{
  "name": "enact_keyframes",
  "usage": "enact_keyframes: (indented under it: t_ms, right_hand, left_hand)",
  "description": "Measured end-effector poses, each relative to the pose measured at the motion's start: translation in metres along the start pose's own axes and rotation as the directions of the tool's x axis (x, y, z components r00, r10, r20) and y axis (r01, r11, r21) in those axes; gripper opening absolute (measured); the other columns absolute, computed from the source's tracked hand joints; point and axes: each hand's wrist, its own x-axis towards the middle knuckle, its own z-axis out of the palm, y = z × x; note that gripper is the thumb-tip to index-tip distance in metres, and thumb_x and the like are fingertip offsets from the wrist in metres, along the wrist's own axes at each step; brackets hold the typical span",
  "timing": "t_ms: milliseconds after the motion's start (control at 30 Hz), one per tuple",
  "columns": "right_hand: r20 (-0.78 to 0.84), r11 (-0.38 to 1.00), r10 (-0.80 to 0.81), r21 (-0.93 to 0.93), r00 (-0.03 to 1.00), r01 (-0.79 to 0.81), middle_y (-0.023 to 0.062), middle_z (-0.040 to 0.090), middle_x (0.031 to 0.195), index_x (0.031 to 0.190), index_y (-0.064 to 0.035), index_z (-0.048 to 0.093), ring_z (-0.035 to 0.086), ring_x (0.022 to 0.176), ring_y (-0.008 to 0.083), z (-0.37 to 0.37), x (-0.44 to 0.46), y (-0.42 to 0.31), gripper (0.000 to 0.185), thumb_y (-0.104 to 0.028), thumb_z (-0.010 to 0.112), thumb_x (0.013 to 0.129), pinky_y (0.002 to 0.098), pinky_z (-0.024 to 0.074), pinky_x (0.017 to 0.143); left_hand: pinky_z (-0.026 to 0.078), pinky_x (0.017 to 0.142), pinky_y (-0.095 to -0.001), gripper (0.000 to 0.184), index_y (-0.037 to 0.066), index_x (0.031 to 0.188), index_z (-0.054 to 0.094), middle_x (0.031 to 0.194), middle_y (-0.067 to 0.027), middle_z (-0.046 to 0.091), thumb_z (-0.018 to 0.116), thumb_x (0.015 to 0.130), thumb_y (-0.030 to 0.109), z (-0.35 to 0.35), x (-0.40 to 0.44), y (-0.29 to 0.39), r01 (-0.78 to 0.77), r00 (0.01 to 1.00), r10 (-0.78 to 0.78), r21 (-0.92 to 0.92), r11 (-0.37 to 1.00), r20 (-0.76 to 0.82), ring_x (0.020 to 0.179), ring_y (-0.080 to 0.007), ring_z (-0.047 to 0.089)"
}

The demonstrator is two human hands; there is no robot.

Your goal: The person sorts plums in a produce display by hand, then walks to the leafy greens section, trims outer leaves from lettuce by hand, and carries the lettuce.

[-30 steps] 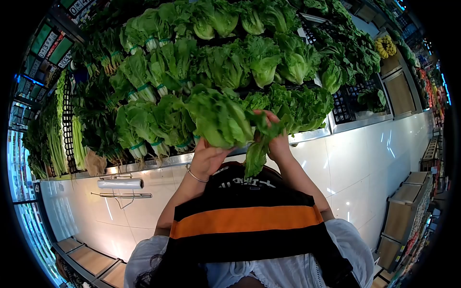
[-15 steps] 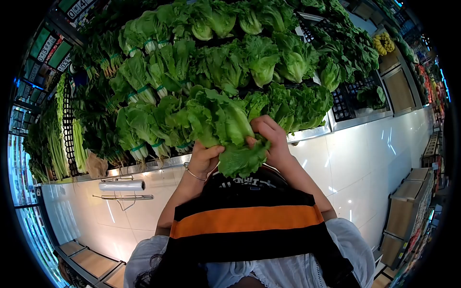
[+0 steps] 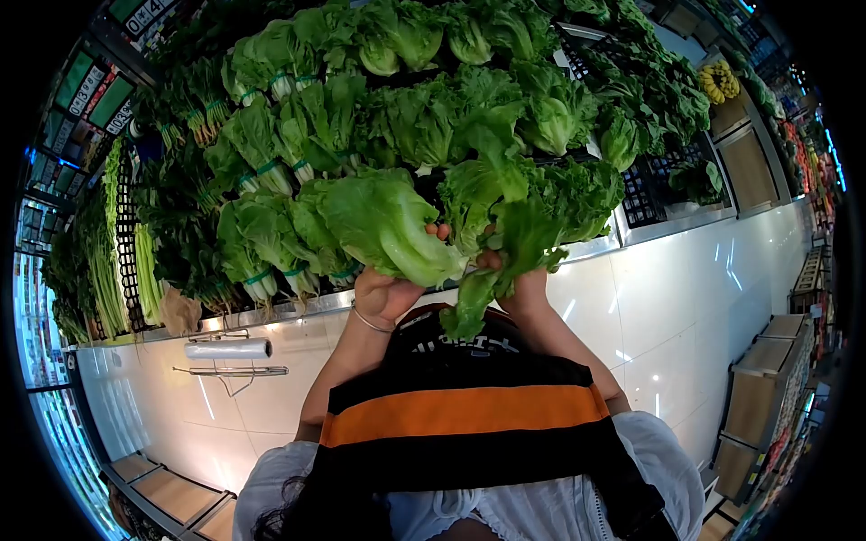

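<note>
A head of lettuce (image 3: 383, 221) with broad pale-green leaves is tilted over the front edge of the display. My left hand (image 3: 386, 296), with a bracelet at its wrist, is closed around it, fingertips showing past the far side. Some loosened lettuce leaves (image 3: 528, 239) hang across my right hand (image 3: 525, 290), whose fingers are curled on them near the stem end. One leaf droops toward my apron (image 3: 465, 415). The leaves hide much of the right hand, and I cannot tell whether they are still joined to the head.
Rows of lettuce (image 3: 492, 104) fill the display, with banded leafy greens (image 3: 262, 135) to the left. Black crates (image 3: 642, 194) stand at right. A metal ledge (image 3: 586, 248) runs along the front. A plastic bag roll (image 3: 228, 349) hangs below it, and bananas (image 3: 720, 81) lie far right.
The lettuce head has turned and tipped to the left in my left hand. My right hand has shifted slightly right and down, and leaves now spread apart from the head.
</note>
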Motion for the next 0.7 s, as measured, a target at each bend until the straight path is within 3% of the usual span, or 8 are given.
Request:
enact_keyframes:
  t_ms: [133, 267, 333, 400, 467, 500, 600, 700]
  right_hand:
    - [-0.099, 0.986, 0.051, -0.156, 0.994, -0.066, 0.0061, 0.054, 0.086, 0.105, -0.0059, 0.052, 0.047, 0.061, 0.0138, -0.007, 0.003, -0.009, 0.033, -0.034, 0.053, 0.087, 0.0314, 0.0444, 0.061]
    - [-0.034, 0.936, -0.021, -0.353, 0.999, 0.008, 0.0052, 0.055, 0.086, 0.108, -0.0045, 0.052, 0.051, 0.064, 0.0137, 0.001, 0.008, -0.021, 0.028, -0.021, 0.057, 0.086, 0.0275, 0.0444, 0.062]
    - [0.127, 0.606, -0.131, -0.774, 0.983, 0.181, 0.0051, 0.056, 0.087, 0.106, -0.0060, 0.054, 0.053, 0.067, 0.0128, -0.010, 0.012, -0.023, 0.024, -0.018, 0.058, 0.086, 0.0262, 0.0450, 0.065]
    - [0.080, 0.504, -0.112, -0.854, 0.990, 0.127, 0.0087, 0.060, 0.089, 0.105, -0.0052, 0.055, 0.058, 0.074, 0.0183, -0.003, 0.005, -0.034, 0.027, -0.011, 0.063, 0.080, 0.0277, 0.0463, 0.070]
    - [0.308, -0.073, -0.145, -0.951, 0.940, 0.300, 0.0138, 0.060, 0.091, 0.105, -0.0033, 0.056, 0.060, 0.078, 0.0285, -0.005, 0.001, -0.037, 0.040, -0.009, 0.072, 0.069, 0.0364, 0.0465, 0.070]
    - [0.173, -0.124, 0.021, -0.977, 0.985, 0.174, 0.0187, 0.058, 0.094, 0.109, -0.0042, 0.055, 0.057, 0.083, 0.0367, 0.005, -0.005, -0.045, 0.052, -0.011, 0.075, 0.061, 0.0399, 0.0458, 0.073]
    - [0.256, -0.202, 0.248, -0.929, 0.934, 0.309, 0.0182, 0.059, 0.093, 0.109, -0.0045, 0.056, 0.057, 0.084, 0.0356, -0.002, -0.019, -0.048, 0.051, -0.012, 0.074, 0.063, 0.0405, 0.0457, 0.075]
    - [0.214, -0.066, 0.310, -0.967, 0.926, 0.245, 0.0196, 0.060, 0.094, 0.109, -0.0031, 0.057, 0.057, 0.088, 0.0359, 0.003, -0.038, -0.056, 0.053, -0.009, 0.072, 0.059, 0.0400, 0.0459, 0.078]
  left_hand:
    - [0.022, 0.108, -0.0473, 0.078, 0.003, 0.133, 0.032, 0.129, -0.0169, 0.044, 0.068, 0.066, 0.022, 0.008, 0.003, 0.009, 0.006, 0.996, 0.000, -0.054, 0.999, 0.093, 0.128, -0.0337, 0.031]
    - [0.041, 0.095, -0.0494, 0.078, 0.004, 0.129, 0.038, 0.124, -0.0179, 0.046, 0.067, 0.070, 0.046, -0.010, 0.001, 0.008, -0.114, 0.986, 0.116, -0.024, 0.993, 0.120, 0.122, -0.0367, 0.038]
    - [0.047, 0.088, -0.0511, 0.067, 0.005, 0.127, 0.042, 0.122, -0.0190, 0.047, 0.059, 0.078, 0.047, -0.034, -0.007, 0.011, 0.165, 0.985, -0.170, -0.338, 0.926, 0.016, 0.115, -0.0371, 0.044]
    - [0.047, 0.087, -0.0537, 0.051, 0.005, 0.123, 0.046, 0.119, -0.0196, 0.049, 0.049, 0.086, 0.041, -0.025, -0.001, 0.009, 0.201, 0.980, -0.185, -0.423, 0.884, 0.078, 0.110, -0.0372, 0.047]
    - [0.047, 0.087, -0.0526, 0.043, 0.004, 0.120, 0.048, 0.119, -0.0188, 0.050, 0.045, 0.089, 0.035, -0.024, 0.003, 0.007, 0.268, 0.960, -0.186, -0.497, 0.825, 0.210, 0.108, -0.0377, 0.049]
    - [0.047, 0.088, -0.0522, 0.044, 0.003, 0.118, 0.048, 0.120, -0.0188, 0.049, 0.046, 0.089, 0.035, -0.032, 0.002, 0.005, 0.277, 0.958, -0.191, -0.516, 0.811, 0.213, 0.110, -0.0382, 0.048]
    - [0.044, 0.091, -0.0513, 0.049, 0.004, 0.120, 0.047, 0.125, -0.0196, 0.046, 0.049, 0.086, 0.039, -0.040, 0.006, 0.006, 0.281, 0.960, -0.267, -0.357, 0.891, 0.090, 0.114, -0.0386, 0.045]
    - [0.039, 0.097, -0.0477, 0.065, 0.002, 0.128, 0.039, 0.128, -0.0186, 0.045, 0.052, 0.082, 0.046, -0.043, 0.012, -0.002, 0.347, 0.925, -0.367, -0.182, 0.920, -0.096, 0.118, -0.0360, 0.043]
